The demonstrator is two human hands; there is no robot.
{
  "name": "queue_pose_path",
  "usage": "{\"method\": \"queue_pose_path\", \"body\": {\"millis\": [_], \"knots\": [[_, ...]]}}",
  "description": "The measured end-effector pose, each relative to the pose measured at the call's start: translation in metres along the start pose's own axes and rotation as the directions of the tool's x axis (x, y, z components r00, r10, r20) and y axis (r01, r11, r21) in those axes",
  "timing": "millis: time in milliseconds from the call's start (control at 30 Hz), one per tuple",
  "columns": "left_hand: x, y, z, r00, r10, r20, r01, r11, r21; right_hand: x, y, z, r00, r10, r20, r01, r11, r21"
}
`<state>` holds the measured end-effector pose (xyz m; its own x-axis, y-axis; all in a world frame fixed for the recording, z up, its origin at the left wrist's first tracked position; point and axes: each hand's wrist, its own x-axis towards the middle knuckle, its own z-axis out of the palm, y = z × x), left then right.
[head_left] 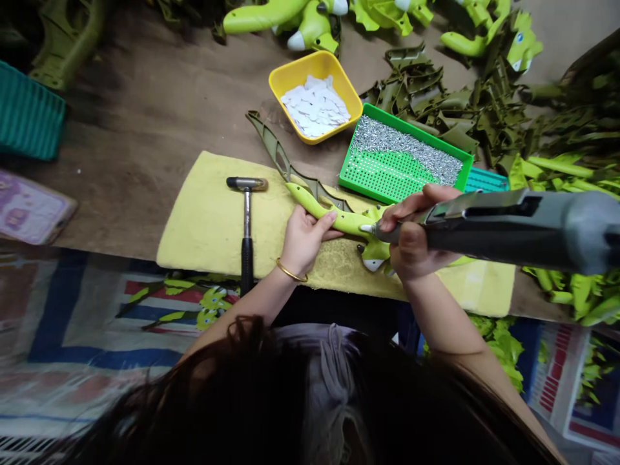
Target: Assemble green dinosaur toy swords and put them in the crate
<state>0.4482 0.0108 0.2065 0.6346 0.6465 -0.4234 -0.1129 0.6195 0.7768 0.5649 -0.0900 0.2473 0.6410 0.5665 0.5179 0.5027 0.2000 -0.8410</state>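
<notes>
The left fingers (317, 223) grasp a lime-green plastic dinosaur toy (334, 219), while the right fingers (411, 203) clench a grey power tool (508, 229), its metal tip touching the toy. The toy sits over a yellow foam pad (208, 226) on the wooden bench (121, 181), near a hammer (247, 219), an olive plastic piece (281, 155) and a green tray of metal pins (392, 161).
</notes>
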Motion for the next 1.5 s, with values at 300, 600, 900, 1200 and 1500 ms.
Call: {"method": "queue_pose_path", "body": {"millis": [300,600,900,1200,1500], "knots": [[0.0,-0.001,-0.001,1.0,-0.012,0.012,0.012,1.0,-0.027,0.043,-0.024,0.027,0.946,-0.142,-0.293,0.199,0.964,0.177],[0.002,-0.003,0.0,0.998,-0.042,0.051,0.046,0.996,-0.075,0.047,0.013,0.063,0.954,-0.16,-0.254,0.182,0.981,0.062],[0.0,0.027,-0.017,0.993,-0.112,-0.03,0.113,0.993,0.025,0.048,0.004,0.063,0.962,-0.17,-0.216,0.167,0.985,-0.032],[0.015,0.03,-0.033,1.0,0.021,-0.023,-0.021,1.0,-0.016,0.051,-0.011,0.107,0.996,0.084,-0.031,-0.08,0.991,0.103],[0.01,0.031,-0.031,1.0,0.0,-0.012,-0.001,0.995,-0.1,0.059,-0.011,0.129,0.977,-0.004,-0.215,0.071,0.95,0.304]]}}
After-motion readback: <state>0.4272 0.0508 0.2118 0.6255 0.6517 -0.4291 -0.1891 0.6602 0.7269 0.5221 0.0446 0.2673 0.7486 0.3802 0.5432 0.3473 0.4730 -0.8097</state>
